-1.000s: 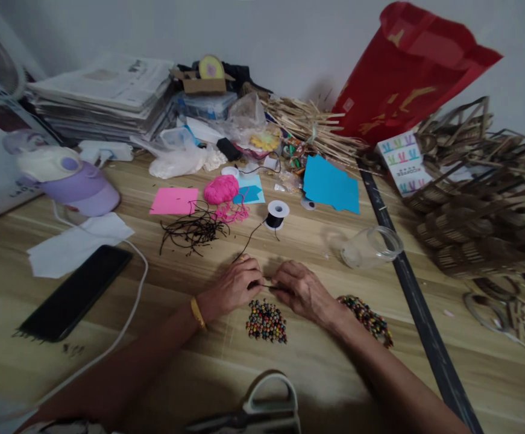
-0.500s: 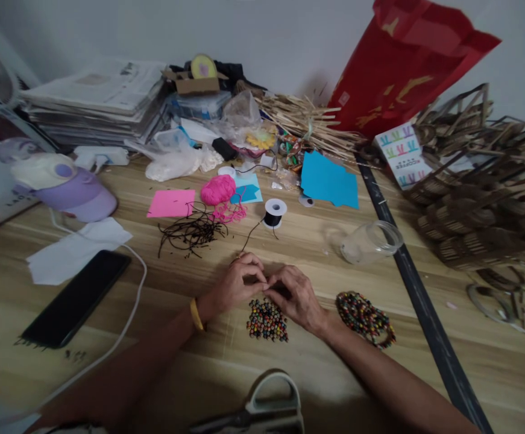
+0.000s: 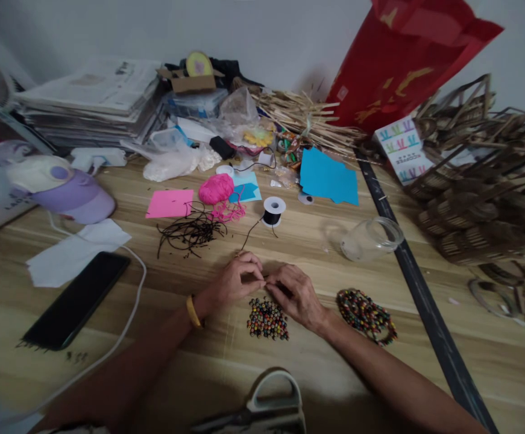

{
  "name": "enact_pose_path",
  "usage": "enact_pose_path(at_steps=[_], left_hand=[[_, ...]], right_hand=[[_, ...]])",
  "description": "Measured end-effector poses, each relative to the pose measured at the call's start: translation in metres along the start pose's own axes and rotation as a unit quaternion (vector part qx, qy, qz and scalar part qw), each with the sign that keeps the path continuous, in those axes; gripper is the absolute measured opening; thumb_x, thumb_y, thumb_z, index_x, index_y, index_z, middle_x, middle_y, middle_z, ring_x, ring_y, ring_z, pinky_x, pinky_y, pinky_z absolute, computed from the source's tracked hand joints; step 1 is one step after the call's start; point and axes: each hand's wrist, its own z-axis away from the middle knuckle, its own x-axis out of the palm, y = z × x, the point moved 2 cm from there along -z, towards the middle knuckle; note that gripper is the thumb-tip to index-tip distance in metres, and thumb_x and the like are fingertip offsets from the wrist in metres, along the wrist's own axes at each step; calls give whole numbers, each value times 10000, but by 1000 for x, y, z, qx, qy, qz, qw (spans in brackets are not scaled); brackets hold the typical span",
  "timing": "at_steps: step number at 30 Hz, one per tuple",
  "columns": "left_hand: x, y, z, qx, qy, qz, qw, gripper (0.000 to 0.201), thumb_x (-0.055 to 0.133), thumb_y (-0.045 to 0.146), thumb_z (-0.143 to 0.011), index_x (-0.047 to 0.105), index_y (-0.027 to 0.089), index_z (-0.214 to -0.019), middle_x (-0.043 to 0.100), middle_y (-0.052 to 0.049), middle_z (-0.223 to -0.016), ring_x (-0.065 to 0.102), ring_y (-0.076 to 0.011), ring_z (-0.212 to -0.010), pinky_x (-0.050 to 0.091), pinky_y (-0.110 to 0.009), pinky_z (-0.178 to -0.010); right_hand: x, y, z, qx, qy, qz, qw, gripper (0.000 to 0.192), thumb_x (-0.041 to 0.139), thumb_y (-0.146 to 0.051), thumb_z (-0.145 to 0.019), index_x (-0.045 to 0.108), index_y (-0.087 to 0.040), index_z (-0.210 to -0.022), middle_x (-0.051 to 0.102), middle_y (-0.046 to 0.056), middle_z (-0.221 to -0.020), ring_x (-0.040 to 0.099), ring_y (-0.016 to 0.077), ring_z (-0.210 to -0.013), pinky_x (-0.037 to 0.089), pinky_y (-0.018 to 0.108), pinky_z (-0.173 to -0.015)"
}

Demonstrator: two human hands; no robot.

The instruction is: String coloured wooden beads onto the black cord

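Landmark: bead pile point(image 3: 267, 319). Far side: left hand point(image 3: 235, 278) and right hand point(image 3: 299, 295) block. Near side: passable strip of surface point(image 3: 244, 360), then scissors point(image 3: 275, 405).

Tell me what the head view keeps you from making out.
All in the head view:
Thin black cord: its path between the fingertips, hidden by the left hand and right hand.
Dark scissors with pale loop handle: lower part cut off by the bottom edge.
Tall red bag: top cut off by the upper edge.
Small round multicoloured beads: holes too small.

Small multicoloured round beads point(image 3: 267, 319): smooth, faintly glossy. Thin black cord point(image 3: 272, 218): matt. White round spool point(image 3: 275, 211): smooth plastic. Clear cylindrical jar point(image 3: 365, 241): glossy, see-through.
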Motion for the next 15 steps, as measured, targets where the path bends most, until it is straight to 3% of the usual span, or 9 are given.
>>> enact_pose_path(at_steps=[15], left_hand=[[-2, 0, -1, 27, -22, -2, 999, 97, 634, 133, -773, 640, 144, -677, 604, -58, -862, 567, -178, -915, 432, -327, -854]], right_hand=[[1, 2, 0, -6, -13, -15, 1000, 74, 543, -225, -903, 610, -200, -886, 655, 51, -798, 587, 181, -789, 461, 327, -749]])
